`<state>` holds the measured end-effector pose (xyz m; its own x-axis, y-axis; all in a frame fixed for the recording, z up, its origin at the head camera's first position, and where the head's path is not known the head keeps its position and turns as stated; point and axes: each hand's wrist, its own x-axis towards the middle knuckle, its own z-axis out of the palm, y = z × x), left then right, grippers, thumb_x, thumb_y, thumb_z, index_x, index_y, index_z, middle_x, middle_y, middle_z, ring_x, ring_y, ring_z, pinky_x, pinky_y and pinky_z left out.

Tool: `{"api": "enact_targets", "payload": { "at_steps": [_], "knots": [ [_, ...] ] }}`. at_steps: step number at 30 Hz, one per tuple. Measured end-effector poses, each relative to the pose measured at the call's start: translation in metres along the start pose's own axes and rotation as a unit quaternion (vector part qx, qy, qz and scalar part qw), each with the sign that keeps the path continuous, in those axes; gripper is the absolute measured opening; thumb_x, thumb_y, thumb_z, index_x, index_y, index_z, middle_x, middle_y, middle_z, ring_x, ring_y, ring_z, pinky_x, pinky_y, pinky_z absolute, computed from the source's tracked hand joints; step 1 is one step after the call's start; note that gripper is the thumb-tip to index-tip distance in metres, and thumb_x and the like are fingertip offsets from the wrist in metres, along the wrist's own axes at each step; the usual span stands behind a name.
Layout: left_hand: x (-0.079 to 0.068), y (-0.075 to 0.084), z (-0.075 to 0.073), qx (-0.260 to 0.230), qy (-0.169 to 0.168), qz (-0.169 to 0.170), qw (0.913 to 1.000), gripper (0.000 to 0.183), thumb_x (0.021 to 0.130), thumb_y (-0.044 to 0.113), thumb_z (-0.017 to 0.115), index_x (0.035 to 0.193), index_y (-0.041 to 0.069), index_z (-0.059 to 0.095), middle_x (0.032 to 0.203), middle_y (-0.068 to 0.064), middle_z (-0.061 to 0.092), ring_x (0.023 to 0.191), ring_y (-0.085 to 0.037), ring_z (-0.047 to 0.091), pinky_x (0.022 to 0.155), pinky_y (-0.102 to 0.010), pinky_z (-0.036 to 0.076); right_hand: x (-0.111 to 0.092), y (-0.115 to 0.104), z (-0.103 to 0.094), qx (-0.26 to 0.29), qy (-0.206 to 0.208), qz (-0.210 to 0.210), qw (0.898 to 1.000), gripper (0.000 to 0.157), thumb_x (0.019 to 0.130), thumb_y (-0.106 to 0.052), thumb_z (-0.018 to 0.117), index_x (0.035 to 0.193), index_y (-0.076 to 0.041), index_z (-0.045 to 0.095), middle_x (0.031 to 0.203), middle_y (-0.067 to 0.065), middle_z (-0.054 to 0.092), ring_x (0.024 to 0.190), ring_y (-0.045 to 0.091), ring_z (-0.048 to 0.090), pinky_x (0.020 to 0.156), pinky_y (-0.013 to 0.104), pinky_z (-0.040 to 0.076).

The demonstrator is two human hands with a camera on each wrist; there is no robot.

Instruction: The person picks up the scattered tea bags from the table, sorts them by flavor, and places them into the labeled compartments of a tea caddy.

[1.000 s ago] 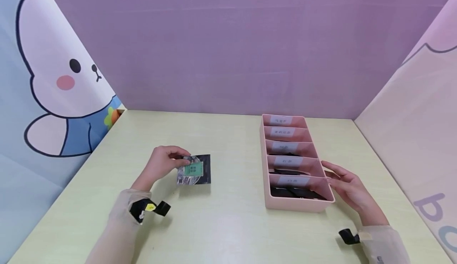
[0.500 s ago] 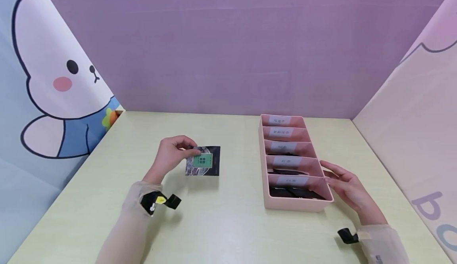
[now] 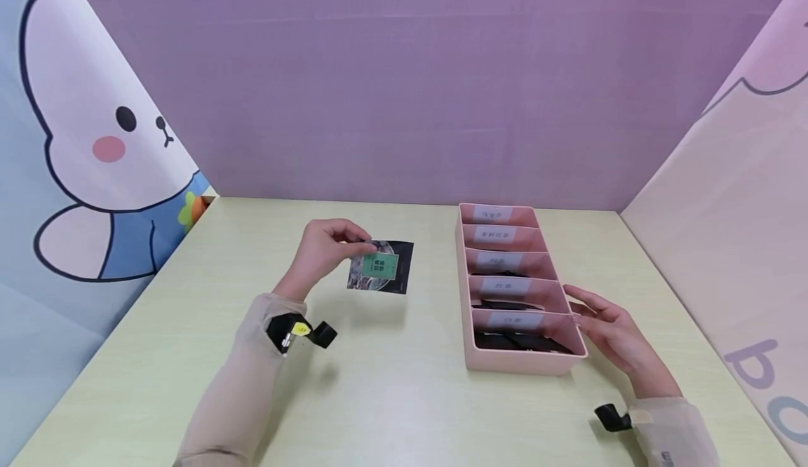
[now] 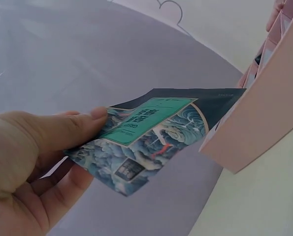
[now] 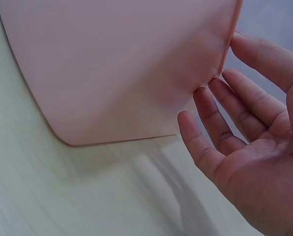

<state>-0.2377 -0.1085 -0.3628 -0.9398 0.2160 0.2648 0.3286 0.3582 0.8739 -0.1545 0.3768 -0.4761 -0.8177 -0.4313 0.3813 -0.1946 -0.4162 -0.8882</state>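
Note:
My left hand (image 3: 325, 253) pinches a flat, square tea sachet (image 3: 381, 267) by its left edge, thumb on top. The sachet is dark with a green label and wave artwork, and hangs above the table left of a pink divided box (image 3: 527, 364). In the left wrist view the tea sachet (image 4: 151, 123) is tilted, its far corner overlapping the pink box (image 4: 264, 123). On the box's right side, my right hand (image 3: 618, 341) touches the wall near the front. The right wrist view shows this hand (image 5: 264, 132) with loosely bent fingers, fingertips at the pink wall (image 5: 112, 73).
Several labelled compartments run front to back in the box. Black packets (image 3: 520, 341) lie in the front one, and dark edges show in the ones behind. A purple backdrop (image 3: 404, 102) closes the far side of the table (image 3: 404, 397); printed cloths flank both sides.
The left hand has carried the tea sachet rightward and away from me, closer to the pink box. The right hand keeps its place at the box's side.

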Motion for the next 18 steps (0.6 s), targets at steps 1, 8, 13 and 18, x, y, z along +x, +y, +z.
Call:
{"api": "enact_targets", "payload": {
  "at_steps": [1,8,13,18],
  "knots": [
    [0.002,0.003,0.001,0.0,-0.004,0.0,1.0,0.016,0.078,0.015,0.086,0.089,0.007,0.079,0.08,-0.002,0.071,0.07,-0.02,0.059,0.056,-0.026,0.043,0.0,0.0,0.0,0.0,0.0,0.0,1.0,0.054,0.097,0.022,0.036,0.145,0.001,0.049,0.14,0.007,0.058,0.126,0.016,0.056,0.099,0.025,0.046],
    [0.02,0.023,0.008,-0.003,-0.027,0.003,0.9996,0.014,0.078,0.014,0.087,0.088,0.008,0.079,0.074,-0.002,0.068,0.066,-0.017,0.055,0.056,-0.026,0.042,0.0,-0.001,0.001,0.001,-0.002,-0.001,1.0,0.054,0.097,0.022,0.036,0.145,0.001,0.049,0.14,0.006,0.058,0.126,0.016,0.056,0.099,0.025,0.046],
    [0.032,0.034,0.017,-0.016,-0.047,0.034,0.9982,0.012,0.078,0.01,0.086,0.087,0.006,0.079,0.073,-0.003,0.069,0.063,-0.016,0.055,0.055,-0.025,0.042,0.0,-0.001,0.002,0.002,-0.005,-0.005,1.0,0.054,0.097,0.021,0.035,0.145,0.002,0.048,0.14,0.007,0.058,0.126,0.017,0.055,0.1,0.025,0.046],
    [0.043,0.044,0.027,-0.01,-0.065,0.049,0.9967,0.011,0.078,0.009,0.086,0.086,0.006,0.079,0.071,-0.003,0.067,0.062,-0.015,0.055,0.055,-0.025,0.042,0.0,-0.001,0.002,0.003,-0.006,-0.005,1.0,0.054,0.097,0.021,0.035,0.145,0.001,0.048,0.139,0.008,0.058,0.126,0.017,0.056,0.099,0.025,0.046]
  ]
}}
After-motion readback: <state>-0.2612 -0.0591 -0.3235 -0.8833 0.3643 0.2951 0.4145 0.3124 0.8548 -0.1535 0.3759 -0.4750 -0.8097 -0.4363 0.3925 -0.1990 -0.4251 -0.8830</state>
